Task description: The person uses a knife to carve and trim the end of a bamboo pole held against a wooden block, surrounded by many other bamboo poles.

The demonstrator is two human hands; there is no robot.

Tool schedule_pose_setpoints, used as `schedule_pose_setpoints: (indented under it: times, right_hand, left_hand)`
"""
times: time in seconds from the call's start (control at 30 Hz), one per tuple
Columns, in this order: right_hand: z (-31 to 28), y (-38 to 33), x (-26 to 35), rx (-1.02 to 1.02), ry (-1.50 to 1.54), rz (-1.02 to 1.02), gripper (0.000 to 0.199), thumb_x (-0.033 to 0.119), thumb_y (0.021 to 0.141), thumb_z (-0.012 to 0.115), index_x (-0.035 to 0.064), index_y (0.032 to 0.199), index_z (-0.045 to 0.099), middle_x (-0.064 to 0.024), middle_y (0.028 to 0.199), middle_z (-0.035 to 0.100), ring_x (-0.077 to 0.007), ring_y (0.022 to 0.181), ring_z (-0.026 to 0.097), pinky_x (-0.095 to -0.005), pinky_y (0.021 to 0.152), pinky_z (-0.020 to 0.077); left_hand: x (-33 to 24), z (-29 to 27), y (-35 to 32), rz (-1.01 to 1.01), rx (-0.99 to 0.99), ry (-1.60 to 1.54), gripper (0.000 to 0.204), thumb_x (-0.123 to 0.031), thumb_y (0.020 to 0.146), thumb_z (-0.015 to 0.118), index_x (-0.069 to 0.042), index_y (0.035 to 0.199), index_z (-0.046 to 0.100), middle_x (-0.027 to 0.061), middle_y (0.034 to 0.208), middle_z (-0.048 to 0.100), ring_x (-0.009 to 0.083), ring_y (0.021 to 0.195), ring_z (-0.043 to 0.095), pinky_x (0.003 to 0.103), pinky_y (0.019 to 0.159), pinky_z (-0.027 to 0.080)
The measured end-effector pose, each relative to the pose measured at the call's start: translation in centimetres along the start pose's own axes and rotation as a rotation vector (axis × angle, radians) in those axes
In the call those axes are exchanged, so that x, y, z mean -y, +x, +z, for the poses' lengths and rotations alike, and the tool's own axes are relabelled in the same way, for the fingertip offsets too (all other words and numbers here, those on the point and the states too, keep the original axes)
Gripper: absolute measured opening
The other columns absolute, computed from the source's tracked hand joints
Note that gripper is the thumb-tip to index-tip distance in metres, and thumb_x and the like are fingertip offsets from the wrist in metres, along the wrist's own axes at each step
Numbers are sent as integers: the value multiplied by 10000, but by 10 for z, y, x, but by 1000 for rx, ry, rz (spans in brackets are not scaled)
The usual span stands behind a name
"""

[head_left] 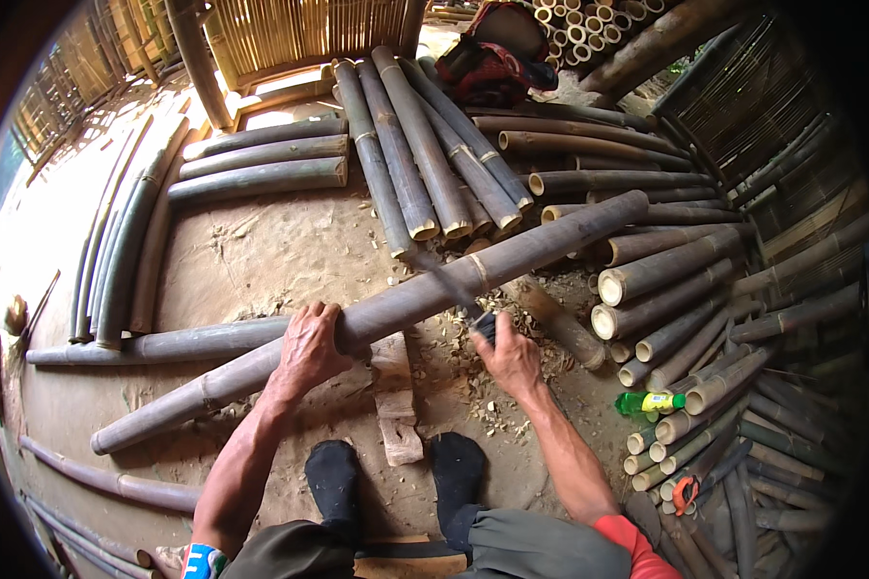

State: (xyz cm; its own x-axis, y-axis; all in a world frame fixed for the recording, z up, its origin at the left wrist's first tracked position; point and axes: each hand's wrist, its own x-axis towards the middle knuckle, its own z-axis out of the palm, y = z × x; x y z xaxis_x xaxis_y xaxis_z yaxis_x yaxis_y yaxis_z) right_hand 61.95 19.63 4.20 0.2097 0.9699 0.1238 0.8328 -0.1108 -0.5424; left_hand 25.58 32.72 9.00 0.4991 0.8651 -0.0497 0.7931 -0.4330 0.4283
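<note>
A long, round, grey-brown bamboo pole [410, 307] slants across the middle of the frame, from the lower left up to the right of centre. Left of centre, the left hand [309, 345] grasps it, fingers bent over the upper side. Right of centre, the right hand [509, 357] is clenched around the black handle [486, 326] of a dark, motion-blurred blade [447, 286], which crosses the pole near a pale node ring; whether its edge touches the bamboo, I cannot tell. A rough, pale brown wooden block [396, 405] lies below the pole at centre, between two feet in black socks [333, 478]. Pale bamboo chips [492, 398] litter the brown earth floor [251, 241] around it. Cut dark bamboo lengths [420, 145] lie at upper centre, and a green plastic bottle [637, 402] with a yellow label rests among more bamboo at lower right
</note>
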Motion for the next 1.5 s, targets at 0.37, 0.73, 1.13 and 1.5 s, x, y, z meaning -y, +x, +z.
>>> schedule_pose_setpoints:
  times: [0.37,0.73,1.13,1.5]
  right_hand:
    - [7,9,1,-294,29,150,467,531,1179,521,67,1216,484,-143,758,708,-264,550,701,-427,415,549]
    - [-25,-5,-3,-163,226,301,612,569,1172,519,-37,1253,543,-199,924,656,-354,787,691,-505,664,548]
    - [-22,-82,1,-180,222,437,655,562,1150,589,-53,1371,547,-303,1076,690,-472,959,707,-554,800,547]
    - [-14,-47,70,-109,286,217,430,410,1133,666,21,1271,545,-234,971,699,-468,864,714,-548,734,537]
  left_hand:
    - [-9,31,13,114,-135,241,711,-246,724,934,-24,1314,607,212,1232,665,411,1207,645,507,1056,527]
    - [-7,3,-5,35,-79,167,925,-228,702,967,-53,1511,555,208,1485,607,420,1384,580,527,1162,478]
    - [70,-16,-68,-21,-197,278,423,-5,681,783,-40,1084,659,188,1079,671,414,1108,633,514,1030,485]
    - [-44,14,1,46,-106,44,1041,-223,643,980,-73,1562,514,197,1479,596,395,1410,559,510,1222,414]
